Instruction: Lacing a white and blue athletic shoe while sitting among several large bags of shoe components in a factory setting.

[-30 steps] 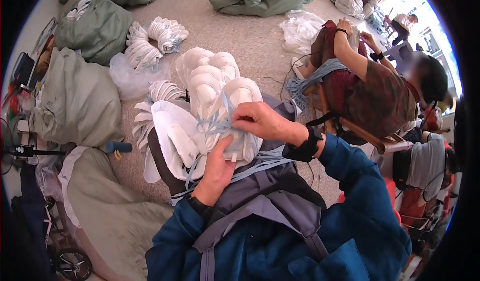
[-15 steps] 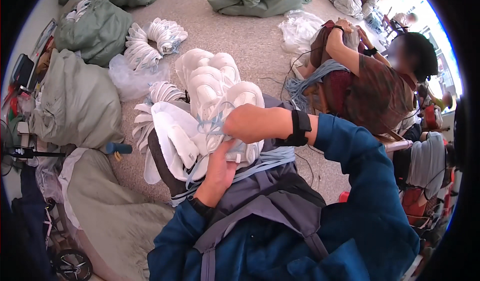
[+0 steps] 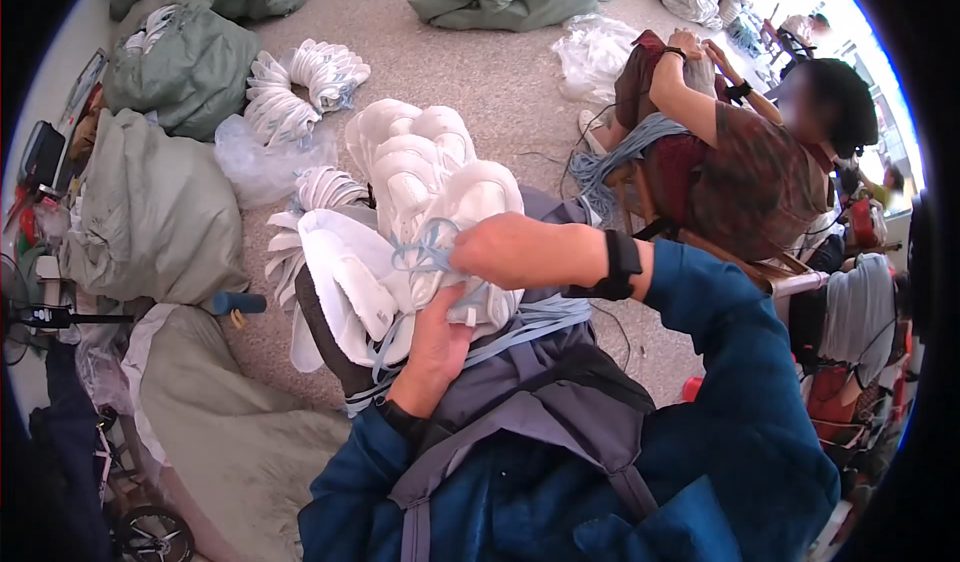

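person seated, stack of white shoe uppers [image 3: 420, 202] resting on the lap. right hand [image 3: 500, 252] pinches a pale blue lace [image 3: 425, 257] at the top of the stack, fingers closed on it. left hand [image 3: 440, 337] cups the near end of the stack from below, fingers curled against it. step looks like tying the bundle; next move likely calls for steady tension on the lace. a co-worker [image 3: 750, 152] sits at right; grey sacks [image 3: 150, 202] on the floor.

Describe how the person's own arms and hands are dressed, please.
Both arms wear dark blue long sleeves. The right hand is bare, with a black band at the wrist. The left hand is bare too, with a dark cuff at its wrist.
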Demonstrator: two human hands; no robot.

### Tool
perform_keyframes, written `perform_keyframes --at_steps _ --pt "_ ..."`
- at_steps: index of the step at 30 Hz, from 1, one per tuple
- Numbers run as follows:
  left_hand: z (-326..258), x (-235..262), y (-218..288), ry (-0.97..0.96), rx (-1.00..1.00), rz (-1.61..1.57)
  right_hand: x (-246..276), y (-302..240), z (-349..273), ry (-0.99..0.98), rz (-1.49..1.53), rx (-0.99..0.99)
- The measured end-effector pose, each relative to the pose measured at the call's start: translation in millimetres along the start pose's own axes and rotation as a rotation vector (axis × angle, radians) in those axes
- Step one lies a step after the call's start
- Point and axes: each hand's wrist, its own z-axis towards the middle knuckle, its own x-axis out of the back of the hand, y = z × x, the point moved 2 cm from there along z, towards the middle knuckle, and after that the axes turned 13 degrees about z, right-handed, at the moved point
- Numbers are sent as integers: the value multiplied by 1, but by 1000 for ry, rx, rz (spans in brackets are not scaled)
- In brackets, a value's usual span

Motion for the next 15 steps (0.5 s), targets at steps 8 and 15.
perform_keyframes --at_steps 8,15 --pt "10 0 3 -81 84 4 -23 -11 -43 401 349 -204" --pt "8 -3 5 -123 183 2 -32 -11 -41 466 291 -183"
